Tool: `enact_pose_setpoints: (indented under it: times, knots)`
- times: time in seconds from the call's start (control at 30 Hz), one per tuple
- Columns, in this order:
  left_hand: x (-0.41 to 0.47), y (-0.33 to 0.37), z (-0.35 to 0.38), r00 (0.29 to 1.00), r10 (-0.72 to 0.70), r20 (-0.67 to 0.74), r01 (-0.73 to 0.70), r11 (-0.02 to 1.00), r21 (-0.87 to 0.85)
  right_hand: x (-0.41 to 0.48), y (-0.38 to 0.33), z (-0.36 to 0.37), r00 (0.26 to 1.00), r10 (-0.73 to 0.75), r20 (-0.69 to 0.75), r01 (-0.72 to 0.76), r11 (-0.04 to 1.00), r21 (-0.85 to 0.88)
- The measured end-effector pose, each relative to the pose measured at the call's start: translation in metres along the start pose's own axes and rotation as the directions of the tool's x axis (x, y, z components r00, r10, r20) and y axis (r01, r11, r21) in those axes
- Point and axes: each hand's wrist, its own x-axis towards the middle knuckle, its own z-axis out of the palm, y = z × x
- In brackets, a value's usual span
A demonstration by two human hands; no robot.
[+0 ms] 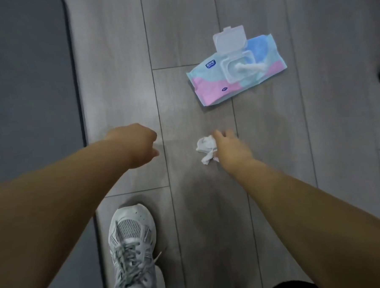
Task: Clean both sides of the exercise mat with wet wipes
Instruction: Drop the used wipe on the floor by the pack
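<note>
Forearms [56, 206]: both reach down over the floor [210, 209].
Left hand [138, 144]: fingers tucked under; I cannot tell their state.
Right hand [229, 148]: pinches the crumpled wet wipe [204, 146].
Exercise mat [27, 86]: flat at far left.
Handling: I judge the wipe limp and damp, the mat soft and floppy; lift it by its long edge.
Wipes pack [236, 75]: lid open.

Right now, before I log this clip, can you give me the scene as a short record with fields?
left hand: over floor, fingers hidden, nothing seen held
right hand: holds crumpled wipe
wipes pack: on floor, lid open, next wipe poking out
exercise mat: flat, at left
shoe: near mat edge
</note>
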Motion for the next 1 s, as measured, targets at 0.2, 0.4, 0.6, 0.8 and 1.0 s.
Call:
enact_pose_setpoints:
  times: [0.2,0.4,0.6,0.8,1.0]
  knots:
    - [0.008,-0.008,0.004,0.999,-0.008,0.047,0.008,1.0,-0.002,0.008,0.004,0.008,0.985,-0.118,-0.123,0.093,0.977,-0.191]
    - [-0.036,-0.004,-0.016,0.994,0.019,0.109,-0.019,1.0,-0.007,-0.03,-0.007,-0.03,0.999,-0.042,0.028,0.045,0.993,-0.111]
    - [-0.13,-0.018,-0.078,0.99,-0.008,0.138,0.015,0.999,-0.048,-0.106,-0.037,-0.13,0.986,-0.011,0.165,0.04,0.985,-0.169]
    - [-0.232,-0.055,-0.182,0.995,-0.044,0.09,0.056,0.99,-0.13,-0.19,-0.097,-0.259,0.976,0.017,0.217,0.029,0.978,-0.207]
    - [-0.338,-0.108,-0.301,0.995,-0.086,0.058,0.095,0.978,-0.186,-0.265,-0.17,-0.402,0.979,-0.031,0.199,0.07,0.979,-0.191]
